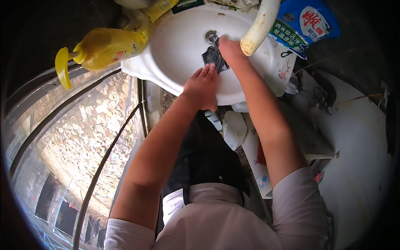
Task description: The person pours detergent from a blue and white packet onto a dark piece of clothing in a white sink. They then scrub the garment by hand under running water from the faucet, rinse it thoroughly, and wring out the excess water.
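Note:
A small dark grey wet cloth (pixel 210 57) lies crumpled in the white ceramic washbasin (pixel 175 40), just below the metal drain (pixel 211 36). My left hand (pixel 204 84) rests over the basin's near side, its fingertips on the cloth's lower edge. My right hand (pixel 232 51) is at the cloth's upper right part beside the drain, fingers bent around some of it; the fingertips are partly hidden. A thick off-white pipe (pixel 261 28) hangs over the right side of the basin, its end close to my right wrist.
A yellow pump bottle (pixel 109 48) lies across the basin's left edge. A blue detergent bag (pixel 307 23) stands at the right rim, near a black hair tie or ring (pixel 286 54). Below the basin are a white plastic container (pixel 234 129) and a small bottle (pixel 213 120). Netting is at left.

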### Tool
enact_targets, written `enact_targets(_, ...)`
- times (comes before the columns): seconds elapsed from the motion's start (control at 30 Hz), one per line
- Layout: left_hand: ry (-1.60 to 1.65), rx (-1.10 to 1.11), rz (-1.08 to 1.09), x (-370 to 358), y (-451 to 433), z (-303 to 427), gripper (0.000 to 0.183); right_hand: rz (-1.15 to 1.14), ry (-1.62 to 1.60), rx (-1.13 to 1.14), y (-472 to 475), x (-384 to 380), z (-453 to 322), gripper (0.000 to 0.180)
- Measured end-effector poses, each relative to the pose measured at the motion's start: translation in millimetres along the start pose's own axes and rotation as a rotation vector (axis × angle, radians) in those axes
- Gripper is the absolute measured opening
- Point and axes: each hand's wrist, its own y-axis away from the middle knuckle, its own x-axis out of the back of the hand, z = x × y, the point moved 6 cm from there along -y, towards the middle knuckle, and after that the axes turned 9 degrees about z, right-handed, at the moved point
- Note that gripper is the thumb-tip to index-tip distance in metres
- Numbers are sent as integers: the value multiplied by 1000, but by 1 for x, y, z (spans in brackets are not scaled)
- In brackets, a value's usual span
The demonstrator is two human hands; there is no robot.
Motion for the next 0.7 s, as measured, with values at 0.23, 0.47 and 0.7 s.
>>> enact_targets(0.23,70,21,-82,0,-2,2,110,-122,-53,221,21,-2,-46,20)
enact_targets(0.47,22,13,-89,-3,-3,0,113,-172,-79,13,25,7,-40,19)
enact_targets(0.7,-22,35,-73,-9,-4,-1,109,-182,279,262,16,11,-54,24)
